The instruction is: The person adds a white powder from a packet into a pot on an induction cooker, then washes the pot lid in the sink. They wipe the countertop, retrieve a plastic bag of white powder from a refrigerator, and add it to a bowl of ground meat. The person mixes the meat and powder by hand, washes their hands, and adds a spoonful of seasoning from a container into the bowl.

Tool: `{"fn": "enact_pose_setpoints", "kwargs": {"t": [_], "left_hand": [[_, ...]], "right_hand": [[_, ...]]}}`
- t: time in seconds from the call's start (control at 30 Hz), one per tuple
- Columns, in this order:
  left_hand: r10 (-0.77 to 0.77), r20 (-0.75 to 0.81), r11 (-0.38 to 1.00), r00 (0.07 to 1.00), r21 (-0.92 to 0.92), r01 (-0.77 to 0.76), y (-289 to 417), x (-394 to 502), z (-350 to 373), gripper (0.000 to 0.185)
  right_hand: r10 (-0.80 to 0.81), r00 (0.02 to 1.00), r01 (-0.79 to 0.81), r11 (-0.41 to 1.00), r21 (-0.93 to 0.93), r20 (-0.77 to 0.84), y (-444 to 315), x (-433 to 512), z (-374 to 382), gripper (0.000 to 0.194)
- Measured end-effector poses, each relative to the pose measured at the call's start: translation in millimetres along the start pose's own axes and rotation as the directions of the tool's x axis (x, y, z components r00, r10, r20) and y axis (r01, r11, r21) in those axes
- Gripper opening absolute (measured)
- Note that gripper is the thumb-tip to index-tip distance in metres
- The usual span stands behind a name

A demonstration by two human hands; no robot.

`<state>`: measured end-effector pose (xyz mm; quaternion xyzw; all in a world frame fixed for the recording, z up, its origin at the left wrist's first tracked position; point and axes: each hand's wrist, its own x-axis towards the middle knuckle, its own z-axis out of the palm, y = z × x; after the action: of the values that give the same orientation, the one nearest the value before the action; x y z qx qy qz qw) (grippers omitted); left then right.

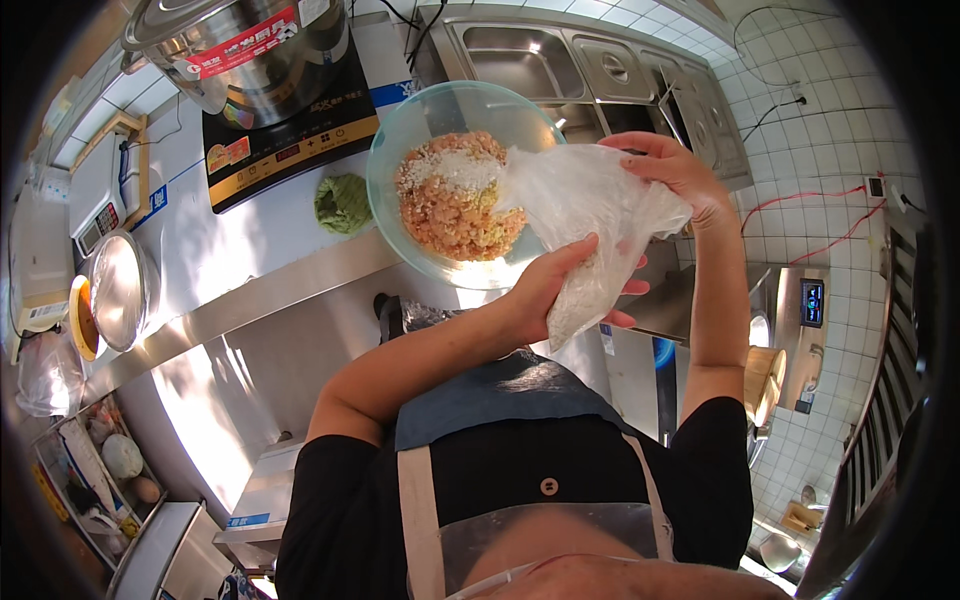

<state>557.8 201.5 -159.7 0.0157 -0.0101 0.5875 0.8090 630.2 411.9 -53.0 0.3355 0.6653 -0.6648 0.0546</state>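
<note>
A clear plastic bag (592, 217) with pale granular contents is held in both hands, its mouth over a large clear bowl (381, 217). My left hand (551, 289) supports the bag's lower part from below, thumb on its side. My right hand (664, 172) grips the bag's upper edge on the right. In the bowl lies a mound of raw minced meat (457, 217) with white powder or flakes (450, 171) on top. The bag covers part of the bowl's right side.
A green cloth (341, 202) lies left of the bowl. Behind it, a steel pot (255, 82) stands on an induction cooker (225, 187). A scale (97, 217) and a round lid (118, 289) sit far left. Steel food pans (525, 60) stand behind the bowl.
</note>
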Motion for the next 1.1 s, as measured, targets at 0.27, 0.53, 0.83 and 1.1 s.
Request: {"fn": "enact_pose_setpoints", "kwargs": {"t": [0.27, 0.53, 0.83, 1.1], "left_hand": [[0.013, 0.001, 0.998, 1.0, 0.054, -0.014, 3, -2, -2, 0.053], [0.044, -0.191, 0.971, 0.981, 0.24, 0.003, -4, 2, -8, 0.052], [0.145, -0.299, 0.769, 0.943, 0.634, 0.083, -11, 7, -40, 0.048], [0.271, -0.33, 0.426, 0.904, 0.883, 0.195, -19, -4, -71, 0.036]], "right_hand": [[-0.006, 1.0, 0.004, 0.998, -0.066, -0.027, 8, 3, -2, 0.035], [-0.067, 0.992, 0.067, 0.998, -0.008, -0.106, 42, -16, 0, 0.038], [-0.053, 0.998, 0.052, 0.998, 0.025, 0.021, 120, -54, -7, 0.038], [-0.061, 0.997, 0.045, 0.954, 0.295, 0.044, 137, 10, -6, 0.049]]}}
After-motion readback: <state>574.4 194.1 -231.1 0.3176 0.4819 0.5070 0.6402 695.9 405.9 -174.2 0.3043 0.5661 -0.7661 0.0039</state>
